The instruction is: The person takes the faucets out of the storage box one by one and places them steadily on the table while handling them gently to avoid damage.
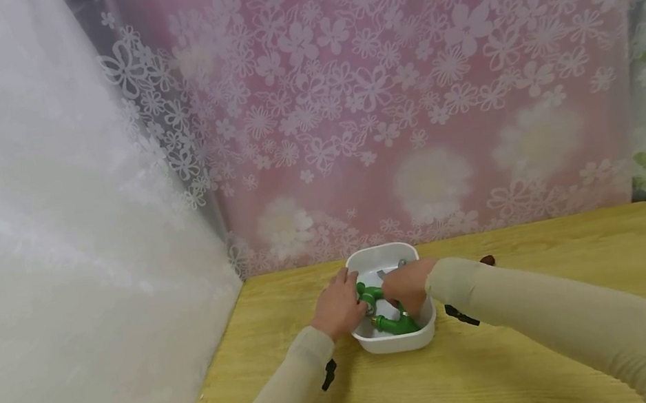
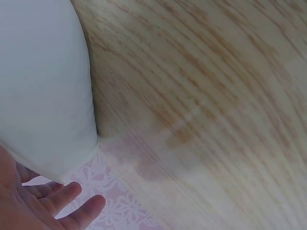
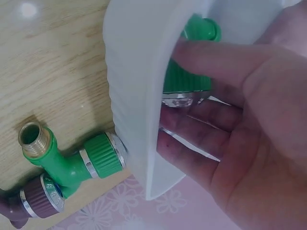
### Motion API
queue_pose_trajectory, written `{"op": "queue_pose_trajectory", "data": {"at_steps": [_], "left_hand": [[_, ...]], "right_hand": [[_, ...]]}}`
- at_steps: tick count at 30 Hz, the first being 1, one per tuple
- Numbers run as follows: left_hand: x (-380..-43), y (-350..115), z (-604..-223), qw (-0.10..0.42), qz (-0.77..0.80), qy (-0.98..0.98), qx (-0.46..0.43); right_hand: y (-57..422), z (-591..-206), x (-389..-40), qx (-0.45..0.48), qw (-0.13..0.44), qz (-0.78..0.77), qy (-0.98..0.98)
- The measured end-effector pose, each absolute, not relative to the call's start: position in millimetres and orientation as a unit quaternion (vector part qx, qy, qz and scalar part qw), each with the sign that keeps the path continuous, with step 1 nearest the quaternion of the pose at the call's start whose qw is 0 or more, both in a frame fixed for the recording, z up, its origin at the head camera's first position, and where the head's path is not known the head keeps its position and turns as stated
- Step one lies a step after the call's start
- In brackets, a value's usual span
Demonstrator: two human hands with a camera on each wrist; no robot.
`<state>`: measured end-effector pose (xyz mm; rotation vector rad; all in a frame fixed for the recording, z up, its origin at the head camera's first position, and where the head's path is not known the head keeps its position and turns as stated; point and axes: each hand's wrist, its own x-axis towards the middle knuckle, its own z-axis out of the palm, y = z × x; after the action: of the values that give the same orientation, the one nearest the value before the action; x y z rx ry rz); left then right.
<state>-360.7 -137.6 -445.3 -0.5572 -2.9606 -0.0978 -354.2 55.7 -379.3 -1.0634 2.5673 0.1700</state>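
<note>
A white plastic basin [image 1: 398, 342] stands on the wooden table with green taps inside, one of them a green tap [image 1: 396, 324] near its front. My left hand [image 1: 338, 305] rests at the basin's left rim, and the left wrist view shows its fingers [image 2: 85, 212] extended loosely past the wall. My right hand [image 1: 409, 286] reaches into the basin from the right. In the right wrist view its thumb and fingers hold a ribbed green tap [image 3: 188, 82], partly hidden by the basin wall. A grey metal piece lies near the back of the basin, mostly covered.
Outside the basin, on its right, a green tap with a threaded brass end [image 3: 62, 165] and a brown knob [image 3: 42, 197] lies on the wooden table [image 1: 560, 277]. My right forearm hides most of it in the head view. A pink flowered curtain [image 1: 407, 91] hangs behind the table.
</note>
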Motion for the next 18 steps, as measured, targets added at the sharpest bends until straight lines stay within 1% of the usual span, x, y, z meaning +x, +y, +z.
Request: {"op": "queue_pose_trajectory", "data": {"at_steps": [9, 18], "left_hand": [[-362, -139, -451, 0.065, -0.03, -0.981, -0.179], [-362, -136, -448, 0.072, -0.032, -0.981, -0.179]], "right_hand": [[57, -373, -351, -0.379, 0.171, 0.037, 0.909], [66, -356, -352, -0.408, 0.146, 0.03, 0.901]]}}
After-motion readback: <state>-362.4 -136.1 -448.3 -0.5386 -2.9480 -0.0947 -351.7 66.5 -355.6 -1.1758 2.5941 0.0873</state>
